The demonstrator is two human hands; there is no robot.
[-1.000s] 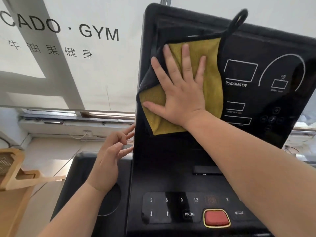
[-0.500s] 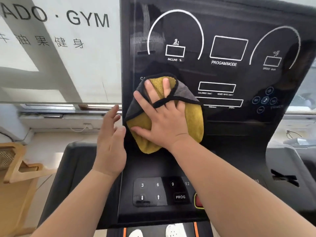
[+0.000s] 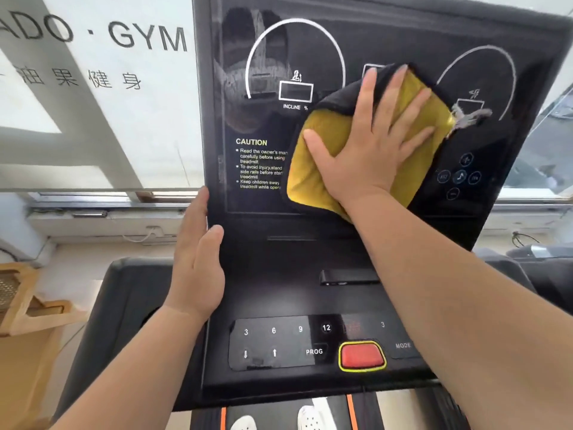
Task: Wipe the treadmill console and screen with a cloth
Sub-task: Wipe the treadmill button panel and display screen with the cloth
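Your right hand (image 3: 372, 144) is spread flat on the cloth (image 3: 313, 169), mid-screen (image 3: 310, 51). It looks soft, light and bunches easily, so I'd press through its middle. Left hand (image 3: 195, 268), fingers straight, sits against the screen's lower left edge.

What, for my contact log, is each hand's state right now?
Left hand: open, laid flat against the left edge of the glossy black treadmill console, holding nothing.
Right hand: open, flat palm pressing the yellow, black-edged microfibre cloth onto the console.

The person's forearms (image 3: 449, 305) are bare, and the feet wear white perforated shoes (image 3: 310, 418).
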